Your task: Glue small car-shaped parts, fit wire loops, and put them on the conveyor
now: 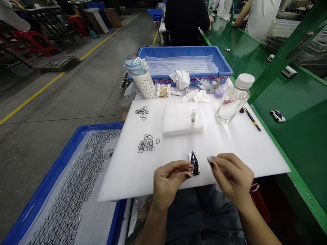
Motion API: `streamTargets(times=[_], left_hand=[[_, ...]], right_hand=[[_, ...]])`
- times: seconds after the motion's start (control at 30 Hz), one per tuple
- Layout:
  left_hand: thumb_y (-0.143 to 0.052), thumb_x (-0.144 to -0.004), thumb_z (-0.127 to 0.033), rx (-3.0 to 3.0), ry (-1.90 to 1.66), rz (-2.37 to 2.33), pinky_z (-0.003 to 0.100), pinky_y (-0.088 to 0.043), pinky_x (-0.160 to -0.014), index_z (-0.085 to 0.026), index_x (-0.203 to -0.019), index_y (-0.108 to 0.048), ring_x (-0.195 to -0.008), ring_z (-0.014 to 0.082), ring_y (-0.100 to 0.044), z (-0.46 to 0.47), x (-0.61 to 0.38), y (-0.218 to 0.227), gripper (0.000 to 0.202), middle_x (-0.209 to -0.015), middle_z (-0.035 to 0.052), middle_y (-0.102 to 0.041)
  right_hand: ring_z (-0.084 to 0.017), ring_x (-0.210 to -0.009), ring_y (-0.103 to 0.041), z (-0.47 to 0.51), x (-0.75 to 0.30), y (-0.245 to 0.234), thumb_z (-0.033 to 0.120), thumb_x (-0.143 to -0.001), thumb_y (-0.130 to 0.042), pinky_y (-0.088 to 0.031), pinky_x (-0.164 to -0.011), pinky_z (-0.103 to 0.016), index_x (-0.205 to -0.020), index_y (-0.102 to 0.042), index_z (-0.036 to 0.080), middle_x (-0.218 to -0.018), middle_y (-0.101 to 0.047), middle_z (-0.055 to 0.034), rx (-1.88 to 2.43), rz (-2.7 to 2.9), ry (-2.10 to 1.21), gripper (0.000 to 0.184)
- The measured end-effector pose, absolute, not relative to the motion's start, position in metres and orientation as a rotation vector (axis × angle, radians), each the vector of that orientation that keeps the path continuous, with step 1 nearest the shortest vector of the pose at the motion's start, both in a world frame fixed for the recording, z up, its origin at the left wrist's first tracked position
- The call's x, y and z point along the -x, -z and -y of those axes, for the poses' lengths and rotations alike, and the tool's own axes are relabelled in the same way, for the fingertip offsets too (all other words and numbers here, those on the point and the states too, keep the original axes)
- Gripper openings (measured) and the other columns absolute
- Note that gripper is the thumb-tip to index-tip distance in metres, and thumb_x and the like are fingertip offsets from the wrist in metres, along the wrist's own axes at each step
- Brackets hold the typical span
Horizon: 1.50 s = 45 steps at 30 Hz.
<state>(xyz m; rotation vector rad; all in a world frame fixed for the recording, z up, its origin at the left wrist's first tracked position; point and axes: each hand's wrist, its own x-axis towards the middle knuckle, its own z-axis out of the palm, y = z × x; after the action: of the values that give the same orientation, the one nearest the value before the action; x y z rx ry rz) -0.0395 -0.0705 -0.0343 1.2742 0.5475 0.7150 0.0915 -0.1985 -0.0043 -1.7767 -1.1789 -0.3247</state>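
A small white-and-black toy car [195, 164] lies on the white foam sheet [122, 180] just in front of me. My left hand [167, 182] is at the car's left side, thumb and fingers closed in a pinch. What lies between those fingertips, if anything, is too small to make out. To the right of the car, my right hand [233, 177] pinches a small white piece [209, 159] between thumb and index finger, above the sheet. Two loose piles of thin black rings [146, 144] lie left of the hands. Beyond the car sits a thick white foam block [176, 122].
A clear bottle [233, 100], tweezers [252, 119], cotton swabs [163, 91] and a dotted flask [143, 80] stand or lie around the sheet. Blue trays [21, 217] flank it at left and back. More toy cars [277, 116] sit on the green bench [301, 143]. People sit ahead.
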Motion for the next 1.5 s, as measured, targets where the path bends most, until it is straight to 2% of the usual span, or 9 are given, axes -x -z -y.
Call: streamTargets(times=[0.1, 0.2, 0.4, 0.57, 0.7, 0.77, 1.33, 1.4, 1.5], left_hand=[[-0.081, -0.078, -0.022, -1.729, -0.901, -0.644, 0.032, -0.063, -0.075, -0.025, -0.091, -0.080, -0.078, 0.0203, -0.075, 0.069, 0.041, 0.035, 0.014, -0.087, 0.0025, -0.080], [-0.076, -0.081, -0.014, -2.029, -0.981, -0.548, 0.030, -0.061, -0.076, -0.026, -0.097, -0.079, -0.079, 0.0183, -0.073, 0.072, 0.037, 0.036, 0.020, -0.088, 0.0014, -0.078], [-0.073, -0.083, -0.013, -2.236, -0.980, -0.439, 0.030, -0.059, -0.071, -0.024, -0.099, -0.077, -0.081, 0.0191, -0.068, 0.075, 0.032, 0.040, 0.020, -0.089, 0.0040, -0.072], [-0.074, -0.083, -0.019, -2.242, -0.878, -0.479, 0.032, -0.060, -0.075, -0.025, -0.103, -0.075, -0.088, 0.0210, -0.069, 0.072, 0.035, 0.041, 0.021, -0.096, 0.0046, -0.071], [-0.071, -0.085, -0.019, -2.190, -0.828, -0.566, 0.040, -0.059, -0.092, -0.027, -0.113, -0.073, -0.104, 0.0248, -0.069, 0.069, 0.037, 0.040, 0.029, -0.113, 0.0059, -0.072], [-0.069, -0.086, -0.017, -2.193, -0.806, -0.574, 0.041, -0.059, -0.094, -0.026, -0.114, -0.072, -0.108, 0.0251, -0.069, 0.068, 0.038, 0.041, 0.030, -0.119, 0.0067, -0.072], [-0.066, -0.087, -0.019, -2.158, -0.675, -0.618, 0.043, -0.057, -0.097, -0.025, -0.108, -0.073, -0.109, 0.0249, -0.068, 0.065, 0.037, 0.037, 0.024, -0.117, 0.0059, -0.072], [-0.066, -0.087, -0.020, -2.178, -0.595, -0.593, 0.046, -0.055, -0.100, -0.028, -0.116, -0.071, -0.117, 0.0272, -0.064, 0.058, 0.038, 0.033, 0.031, -0.126, 0.0066, -0.069], [-0.068, -0.086, -0.020, -2.242, -0.382, -0.397, 0.051, -0.047, -0.108, -0.034, -0.137, -0.059, -0.136, 0.0313, -0.049, 0.044, 0.036, 0.026, 0.053, -0.148, 0.0066, -0.054]], right_hand=[[-0.014, -0.063, -0.065, 0.197, -0.099, 0.017, 0.018, -0.092, -0.060, -0.052, -0.053, -0.025, -0.087, -0.072, 0.021, -0.076, -0.070, -0.0045, 1.803, 1.035, 0.098, 0.014], [-0.012, -0.062, -0.063, 0.194, -0.099, 0.026, 0.018, -0.092, -0.059, -0.050, -0.053, -0.023, -0.087, -0.073, 0.020, -0.076, -0.069, -0.0033, 1.826, 1.048, -0.048, 0.015], [-0.008, -0.052, -0.054, 0.193, -0.099, 0.026, 0.023, -0.092, -0.061, -0.042, -0.048, -0.021, -0.085, -0.072, 0.019, -0.075, -0.065, -0.0014, 1.884, 1.164, -0.249, 0.013], [-0.008, -0.052, -0.052, 0.193, -0.100, 0.025, 0.023, -0.091, -0.062, -0.040, -0.049, -0.022, -0.085, -0.070, 0.019, -0.075, -0.064, -0.0011, 1.915, 1.198, -0.282, 0.011], [-0.008, -0.051, -0.050, 0.193, -0.100, 0.025, 0.023, -0.091, -0.062, -0.038, -0.047, -0.022, -0.085, -0.070, 0.019, -0.075, -0.064, -0.0011, 1.924, 1.197, -0.298, 0.011], [-0.007, -0.050, -0.049, 0.193, -0.101, 0.025, 0.023, -0.091, -0.062, -0.037, -0.047, -0.022, -0.085, -0.069, 0.019, -0.074, -0.063, -0.0008, 1.925, 1.200, -0.295, 0.011], [-0.008, -0.051, -0.050, 0.190, -0.101, 0.026, 0.023, -0.091, -0.061, -0.036, -0.047, -0.022, -0.082, -0.068, 0.018, -0.073, -0.062, -0.0005, 1.941, 1.202, -0.274, 0.012], [-0.008, -0.053, -0.052, 0.190, -0.102, 0.025, 0.023, -0.090, -0.061, -0.039, -0.049, -0.022, -0.083, -0.069, 0.019, -0.073, -0.063, -0.0004, 1.916, 1.188, -0.297, 0.012], [-0.011, -0.059, -0.058, 0.193, -0.104, 0.025, 0.023, -0.092, -0.059, -0.044, -0.054, -0.023, -0.084, -0.069, 0.020, -0.074, -0.064, -0.0014, 1.845, 1.140, -0.311, 0.013]])
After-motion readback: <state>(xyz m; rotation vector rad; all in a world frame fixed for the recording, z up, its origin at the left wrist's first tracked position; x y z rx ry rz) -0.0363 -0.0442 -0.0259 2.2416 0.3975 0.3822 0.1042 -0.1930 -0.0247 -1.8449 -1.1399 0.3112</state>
